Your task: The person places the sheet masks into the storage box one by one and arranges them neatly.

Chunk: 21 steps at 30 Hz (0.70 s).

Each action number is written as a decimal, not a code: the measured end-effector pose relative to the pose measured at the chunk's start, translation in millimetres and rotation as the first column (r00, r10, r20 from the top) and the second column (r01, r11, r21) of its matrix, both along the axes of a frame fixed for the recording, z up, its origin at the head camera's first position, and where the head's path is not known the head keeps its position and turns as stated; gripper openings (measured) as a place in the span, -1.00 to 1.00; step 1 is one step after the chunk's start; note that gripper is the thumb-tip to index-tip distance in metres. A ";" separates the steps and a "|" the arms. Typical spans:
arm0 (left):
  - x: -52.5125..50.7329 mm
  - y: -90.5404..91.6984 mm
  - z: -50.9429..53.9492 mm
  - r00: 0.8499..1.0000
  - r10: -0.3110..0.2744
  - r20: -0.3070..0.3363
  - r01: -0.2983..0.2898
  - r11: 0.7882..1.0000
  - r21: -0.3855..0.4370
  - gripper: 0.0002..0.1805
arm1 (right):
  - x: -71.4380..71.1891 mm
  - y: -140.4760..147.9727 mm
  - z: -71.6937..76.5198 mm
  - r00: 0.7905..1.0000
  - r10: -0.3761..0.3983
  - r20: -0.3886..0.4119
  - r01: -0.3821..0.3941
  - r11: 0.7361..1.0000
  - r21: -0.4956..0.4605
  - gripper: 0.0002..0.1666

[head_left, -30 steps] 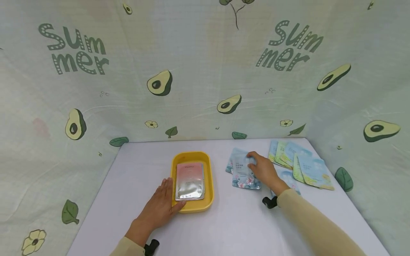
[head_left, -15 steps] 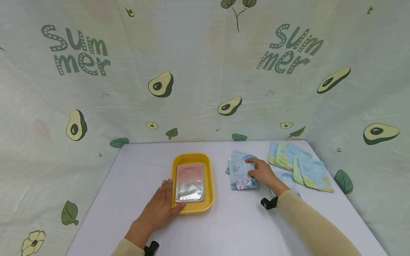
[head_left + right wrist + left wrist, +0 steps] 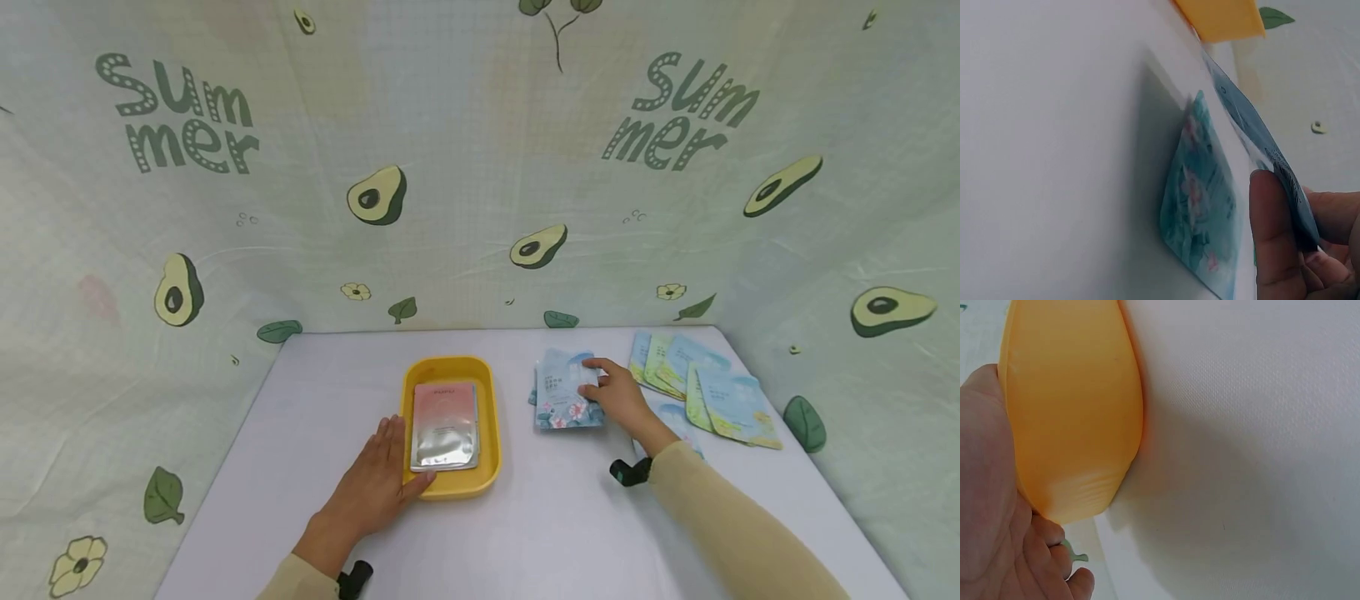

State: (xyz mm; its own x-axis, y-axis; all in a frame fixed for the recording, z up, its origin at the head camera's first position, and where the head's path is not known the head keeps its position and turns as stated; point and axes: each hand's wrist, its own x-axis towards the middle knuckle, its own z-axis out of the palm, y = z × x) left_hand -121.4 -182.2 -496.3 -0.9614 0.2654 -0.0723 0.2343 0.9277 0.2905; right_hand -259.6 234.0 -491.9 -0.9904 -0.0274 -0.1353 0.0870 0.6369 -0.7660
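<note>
My right hand (image 3: 626,404) pinches a blue flowered packet (image 3: 558,408) by its right edge, over another blue packet whose edge shows at the left. The right wrist view has the thumb and fingers of this hand (image 3: 1307,244) on both sides of the thin packet (image 3: 1254,125); a second flowered packet (image 3: 1197,194) is beside it. My left hand (image 3: 367,487), its fingers straight, rests along the left side of the yellow tray (image 3: 491,417). Inside that tray lies a pink and silver packet (image 3: 444,425). Up close, the left hand (image 3: 997,487) touches the tray's wall (image 3: 1075,406).
Several blue and green packets (image 3: 738,404) lie spread at the back right of the white table (image 3: 525,533). One more blue packet (image 3: 675,421) is partly behind my right wrist. A patterned cloth (image 3: 465,125) hangs around the table.
The pinched packet first shifted a little to the left, then away from me toward the back, with my right hand still on it. My left hand and the tray have stayed in place.
</note>
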 end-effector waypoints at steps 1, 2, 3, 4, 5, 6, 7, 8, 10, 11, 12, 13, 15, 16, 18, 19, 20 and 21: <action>-0.3 -0.1 0.5 1.000 -0.001 -0.007 0.001 1.000 0.001 0.13 | -0.3 -0.2 2.0 1.000 -0.003 0.008 0.003 1.000 -0.030 -0.34; -0.2 -0.4 1.2 1.000 -0.003 -0.016 0.003 1.000 0.004 0.13 | -0.7 -0.7 3.9 1.000 -0.006 0.011 0.007 0.999 -0.053 -0.33; -0.2 -0.5 2.2 1.000 -0.001 -0.020 0.001 1.000 0.001 0.13 | -0.8 -1.7 6.0 1.000 -0.008 0.013 0.008 0.997 -0.074 -0.33; -0.1 -0.7 2.7 1.000 0.002 -0.024 -0.002 1.000 0.001 0.14 | -0.9 -3.0 7.9 1.000 -0.008 0.012 0.009 0.996 -0.084 -0.33; 0.0 -1.1 2.7 1.000 0.004 -0.027 -0.004 1.000 0.000 0.14 | -0.6 -4.8 10.1 1.000 -0.005 0.013 0.006 0.995 -0.104 -0.32; 0.1 -1.5 2.6 1.000 0.007 -0.029 -0.007 1.000 0.002 0.15 | -0.1 -6.8 11.9 1.000 -0.003 0.012 0.004 0.993 -0.116 -0.32; 0.1 -2.1 2.0 0.999 0.009 -0.032 -0.008 1.000 0.006 0.15 | 0.3 -8.9 13.5 1.000 -0.004 0.013 0.005 0.992 -0.129 -0.31; 0.1 -2.4 1.5 0.999 0.009 -0.033 -0.009 1.000 0.009 0.15 | 0.9 -11.1 15.2 1.000 -0.007 0.013 0.009 0.990 -0.137 -0.32; -0.4 -2.7 0.6 0.999 0.008 -0.032 -0.008 1.000 0.005 0.16 | 1.8 -15.0 18.1 1.000 -0.012 0.015 0.014 0.987 -0.161 -0.32; -0.7 -2.8 0.2 0.999 0.006 -0.031 -0.005 1.000 0.007 0.16 | 2.5 -17.0 20.0 1.000 -0.017 0.014 0.019 0.985 -0.173 -0.33; -1.1 -2.8 -0.2 0.999 0.004 -0.033 -0.003 1.000 0.012 0.16 | 2.8 -19.0 21.7 1.000 -0.021 0.012 0.023 0.983 -0.181 -0.34; -1.6 -2.9 -0.8 0.999 0.001 -0.036 -0.001 1.000 0.012 0.15 | 2.9 -20.9 23.6 1.000 -0.026 0.011 0.027 0.981 -0.194 -0.36; -2.1 -2.3 -0.5 0.999 -0.001 -0.036 0.001 1.000 0.012 0.15 | 3.7 -25.2 28.6 1.000 -0.028 0.006 0.029 0.974 -0.223 -0.37; -2.4 -2.2 -0.7 0.999 -0.001 -0.035 0.002 1.000 0.010 0.15 | 4.5 -27.8 31.5 1.000 -0.030 0.005 0.031 0.972 -0.235 -0.38; -2.7 -1.8 -0.8 1.000 0.000 -0.031 0.001 1.000 0.010 0.15 | 6.3 -33.7 37.4 1.000 -0.027 0.007 0.028 0.963 -0.266 -0.39; -2.7 -1.4 -0.7 1.000 0.001 -0.030 0.000 1.000 0.008 0.15 | 7.3 -37.0 40.4 1.000 -0.022 0.005 0.023 0.959 -0.281 -0.39; -2.8 -1.2 -0.8 1.000 0.000 -0.027 0.000 1.000 0.005 0.15 | 8.5 -40.5 43.4 1.000 -0.016 0.003 0.016 0.956 -0.292 -0.39; -2.7 -1.0 -0.4 1.000 0.001 -0.026 -0.001 1.000 0.004 0.15 | 9.7 -45.0 46.4 1.000 -0.011 0.001 0.011 0.953 -0.303 -0.39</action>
